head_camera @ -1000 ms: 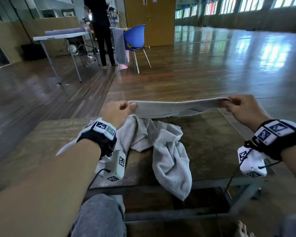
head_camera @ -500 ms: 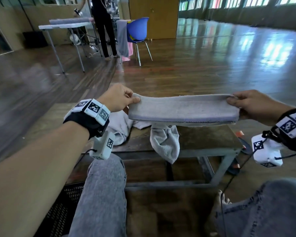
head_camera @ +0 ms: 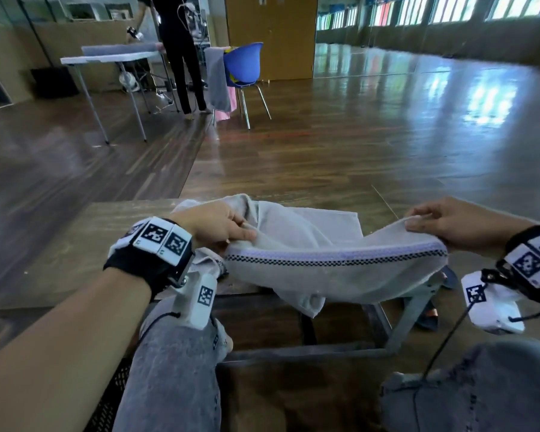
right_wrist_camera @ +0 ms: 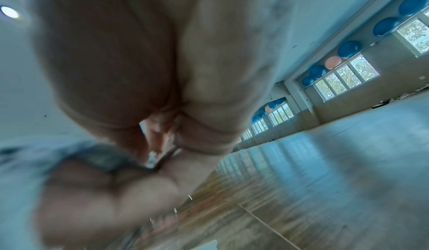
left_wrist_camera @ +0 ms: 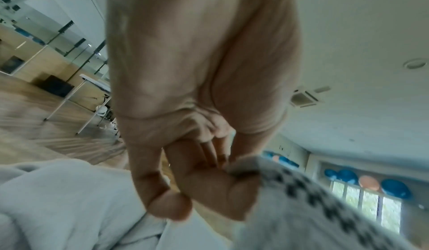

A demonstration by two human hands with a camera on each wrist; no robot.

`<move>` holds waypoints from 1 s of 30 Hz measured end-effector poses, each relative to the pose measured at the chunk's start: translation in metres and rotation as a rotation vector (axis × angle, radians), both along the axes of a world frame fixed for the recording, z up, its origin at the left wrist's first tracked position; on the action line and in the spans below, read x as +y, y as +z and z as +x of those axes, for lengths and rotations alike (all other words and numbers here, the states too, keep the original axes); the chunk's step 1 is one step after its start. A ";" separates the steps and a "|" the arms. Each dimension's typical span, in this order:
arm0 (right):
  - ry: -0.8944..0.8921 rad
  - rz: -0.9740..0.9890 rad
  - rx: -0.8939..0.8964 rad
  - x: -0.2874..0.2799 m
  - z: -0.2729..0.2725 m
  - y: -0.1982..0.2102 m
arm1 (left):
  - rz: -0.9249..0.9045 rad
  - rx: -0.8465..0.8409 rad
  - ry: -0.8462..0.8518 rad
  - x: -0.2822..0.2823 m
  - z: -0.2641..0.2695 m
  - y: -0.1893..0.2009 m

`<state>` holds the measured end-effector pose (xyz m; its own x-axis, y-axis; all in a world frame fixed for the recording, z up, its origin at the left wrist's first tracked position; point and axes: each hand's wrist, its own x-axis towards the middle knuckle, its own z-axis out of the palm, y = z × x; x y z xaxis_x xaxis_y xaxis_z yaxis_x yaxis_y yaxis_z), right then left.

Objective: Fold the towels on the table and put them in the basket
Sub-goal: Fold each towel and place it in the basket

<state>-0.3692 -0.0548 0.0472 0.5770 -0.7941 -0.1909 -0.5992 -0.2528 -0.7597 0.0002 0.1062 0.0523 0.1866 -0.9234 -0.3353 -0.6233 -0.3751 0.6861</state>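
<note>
The left hand (head_camera: 214, 224) pinched one end of a grey towel (head_camera: 334, 269) between thumb and curled fingers, and the right hand (head_camera: 449, 222) gripped the other end the same way — thumb on top, fingers beneath. The towel hung between them in a shallow sag above the near edge of the wooden table (head_camera: 85, 244), its lilac stripe and black-and-white checked band facing the person. A loose corner drooped below the table's edge. In the left wrist view the fingers (left_wrist_camera: 176, 195) closed on the checked hem (left_wrist_camera: 325, 199); the right wrist view was blurred, yet the towel's dark edge (right_wrist_camera: 104, 158) showed caught under the thumb.

Behind the held towel, on the table, lay more grey cloth (head_camera: 309, 222), partly flat and partly bunched near the left hand. Whether it was a separate towel could not be told.

Below the table's left side, beside the person's knee (head_camera: 175, 363), a strip of black mesh basket (head_camera: 106, 397) was visible. Far beyond the table stood a blue chair (head_camera: 243, 65) with cloth draped over it, a white folding table (head_camera: 106, 59), and a person in dark clothes (head_camera: 178, 51).
</note>
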 end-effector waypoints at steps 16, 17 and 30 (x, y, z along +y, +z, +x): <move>-0.308 -0.423 0.144 -0.192 0.116 -0.117 | -0.360 -0.449 0.294 -0.215 0.046 -0.091; -0.237 -0.384 0.216 -0.196 0.122 -0.127 | -0.282 -0.442 0.231 -0.219 0.048 -0.106; -0.147 -0.421 0.100 -0.157 0.135 -0.122 | -0.491 -0.306 0.255 -0.182 0.052 -0.117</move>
<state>-0.2339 -0.2119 -0.0750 0.4475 -0.8866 0.1167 -0.7169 -0.4337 -0.5459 0.0527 -0.0757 -0.0650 0.4412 -0.8702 0.2193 -0.7510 -0.2243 0.6210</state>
